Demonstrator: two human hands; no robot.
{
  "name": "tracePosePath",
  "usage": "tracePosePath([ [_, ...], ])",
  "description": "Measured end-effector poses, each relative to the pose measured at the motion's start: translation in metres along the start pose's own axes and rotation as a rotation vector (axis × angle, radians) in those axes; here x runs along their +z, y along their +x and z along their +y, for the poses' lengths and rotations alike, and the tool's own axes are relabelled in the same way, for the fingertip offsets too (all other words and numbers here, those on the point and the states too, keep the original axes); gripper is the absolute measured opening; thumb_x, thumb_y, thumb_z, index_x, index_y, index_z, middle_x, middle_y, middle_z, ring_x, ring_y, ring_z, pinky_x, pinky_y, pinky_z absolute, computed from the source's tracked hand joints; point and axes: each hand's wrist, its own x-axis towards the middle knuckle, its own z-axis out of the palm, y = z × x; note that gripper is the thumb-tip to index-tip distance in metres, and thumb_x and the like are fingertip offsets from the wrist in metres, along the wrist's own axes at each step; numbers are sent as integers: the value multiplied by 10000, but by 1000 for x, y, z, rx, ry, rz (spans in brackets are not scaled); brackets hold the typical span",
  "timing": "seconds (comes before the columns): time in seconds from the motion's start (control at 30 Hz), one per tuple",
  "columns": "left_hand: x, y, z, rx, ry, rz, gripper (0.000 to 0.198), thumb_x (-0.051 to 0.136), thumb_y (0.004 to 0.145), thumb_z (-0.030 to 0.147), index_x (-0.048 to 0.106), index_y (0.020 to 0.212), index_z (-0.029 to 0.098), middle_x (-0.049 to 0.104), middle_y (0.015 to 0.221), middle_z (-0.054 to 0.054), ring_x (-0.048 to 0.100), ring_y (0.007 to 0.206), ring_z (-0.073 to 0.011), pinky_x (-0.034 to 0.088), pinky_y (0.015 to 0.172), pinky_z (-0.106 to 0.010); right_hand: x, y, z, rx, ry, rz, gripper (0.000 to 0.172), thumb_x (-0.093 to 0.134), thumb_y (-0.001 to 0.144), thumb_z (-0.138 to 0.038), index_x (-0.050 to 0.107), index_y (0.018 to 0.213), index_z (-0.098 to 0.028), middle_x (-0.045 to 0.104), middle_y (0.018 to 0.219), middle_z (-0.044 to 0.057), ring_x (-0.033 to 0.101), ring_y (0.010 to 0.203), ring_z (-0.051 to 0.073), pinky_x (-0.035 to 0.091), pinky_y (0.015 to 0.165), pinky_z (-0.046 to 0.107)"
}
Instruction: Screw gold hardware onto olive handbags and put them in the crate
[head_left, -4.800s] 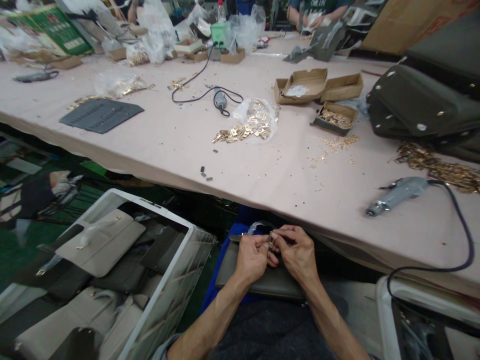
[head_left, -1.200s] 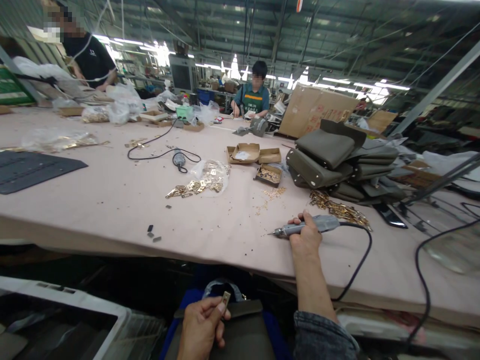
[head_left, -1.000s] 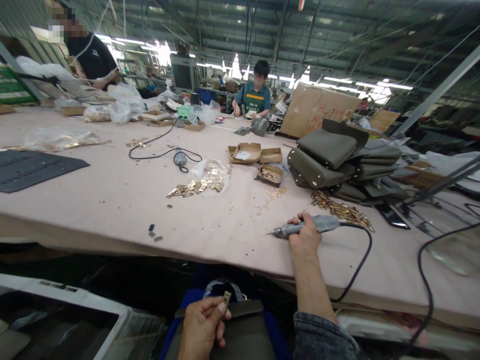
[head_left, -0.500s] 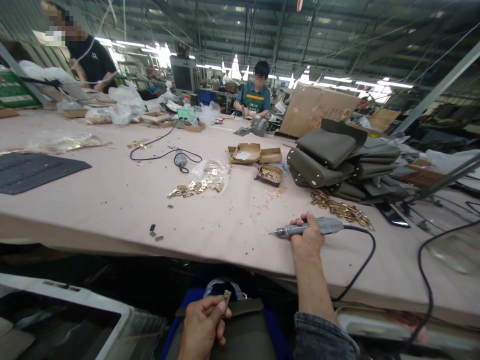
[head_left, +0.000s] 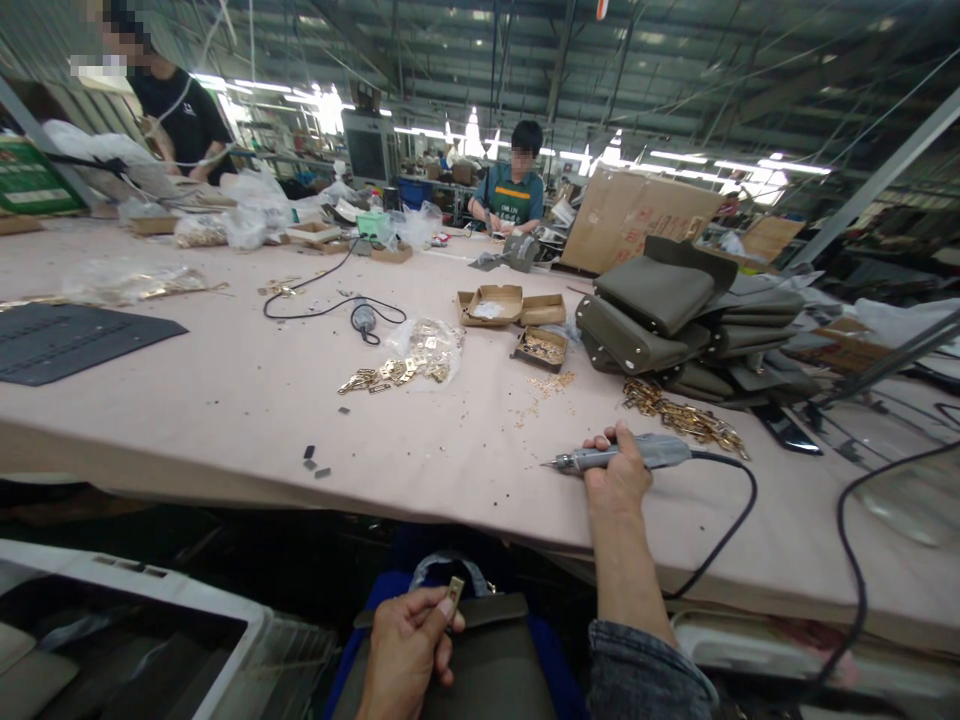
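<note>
Near the bottom centre, my left hand [head_left: 411, 640] pinches a small gold metal plate [head_left: 454, 594] above an olive-grey bag [head_left: 487, 660] on my lap. Behind the plate shows the bag's handle, wrapped in clear plastic. My right hand [head_left: 619, 470] is wrapped round a grey electric screwdriver [head_left: 664, 452] at the table's front edge, its tip pointing left over the cloth. Tiny gold screws [head_left: 551, 388] lie scattered beyond the tip, beside a small open box [head_left: 541, 348] of screws. A pile of gold metal pieces [head_left: 690, 420] lies right of the screwdriver.
Stacked olive-grey bags [head_left: 660, 300] stand at the right, with a phone [head_left: 786, 428] in front. Gold plates in a plastic bag [head_left: 427, 350] and a second screwdriver [head_left: 364, 318] lie mid-table. A white crate [head_left: 255, 640] is at lower left. Two people are across the table.
The view has shifted very slightly. Both hands keep their hold, on the gold plate and the screwdriver, with hardly any movement.
</note>
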Motion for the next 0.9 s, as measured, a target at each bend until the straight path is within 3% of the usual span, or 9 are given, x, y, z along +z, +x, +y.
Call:
tracePosePath([
  [0.23,-3,3,1,-12,23,-56,531,874,660,597,756,787,95,707,703,-95,419,347,-62,442,324,-230,5,-2,-4,0,2,19,340,831,766,-265,498,807,-205,569,732,-77,497,497,57,532,477,219],
  [0.33,-2,4,0,-7,26,-40,498,874,661,594,753,764,122,709,685,-89,426,339,-72,436,317,-227,2,-13,-14,35,11,-31,289,794,787,-226,508,825,-213,563,742,-81,483,500,53,534,495,214],
  [0.43,1,0,0,18,58,-24,483,855,668,603,743,734,138,713,677,-93,447,323,-88,448,308,-242,-5,-43,-26,68,37,-219,307,813,763,-217,521,857,-210,550,764,-86,473,513,42,530,537,206],
  [0.57,5,-5,2,30,106,4,465,796,744,558,738,780,99,716,683,-98,478,323,-92,453,317,-228,-12,-105,-32,95,-37,-437,327,827,769,-235,518,874,-215,556,741,-80,463,516,53,502,556,221],
  [0.73,5,-8,3,24,124,16,435,754,788,507,723,777,73,704,654,-93,472,315,-83,422,304,-203,-23,-171,-11,94,-160,-573,245,788,832,-236,565,930,-220,582,706,-58,496,506,85,468,552,255],
  [0.9,5,-9,2,11,88,18,391,752,781,458,717,807,70,708,664,-89,471,320,-80,436,306,-202,-34,-192,12,60,-223,-669,158,756,878,-210,599,880,-191,570,673,-54,509,484,92,464,551,278],
])
